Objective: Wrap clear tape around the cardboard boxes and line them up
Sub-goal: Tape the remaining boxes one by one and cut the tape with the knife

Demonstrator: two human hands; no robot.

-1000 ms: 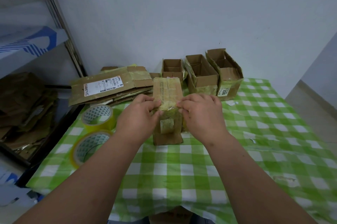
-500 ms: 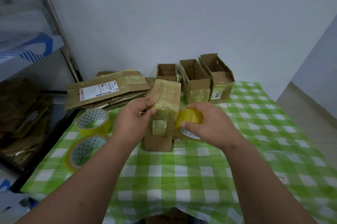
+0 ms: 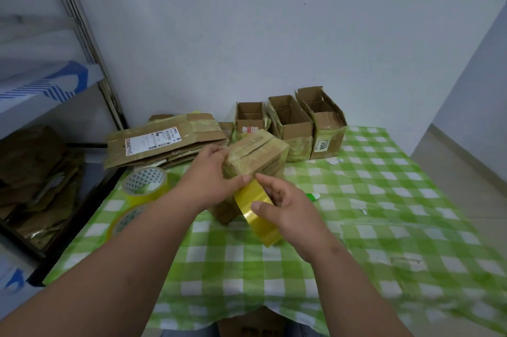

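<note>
Closed cardboard box (image 3: 256,155): one. Open boxes, in a row by the wall: three (image 3: 248,117) (image 3: 290,122) (image 3: 325,122). Tape rolls: three, one in hand (image 3: 258,210), two on the cloth (image 3: 145,183) (image 3: 124,220). Flattened-carton stack (image 3: 164,142): one. Hands: two (image 3: 212,180) (image 3: 290,209).

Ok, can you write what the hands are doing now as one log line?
left hand: holds cardboard box, tilted | right hand: holds tape roll against box | step: wrapping | open boxes: lined up behind
</note>
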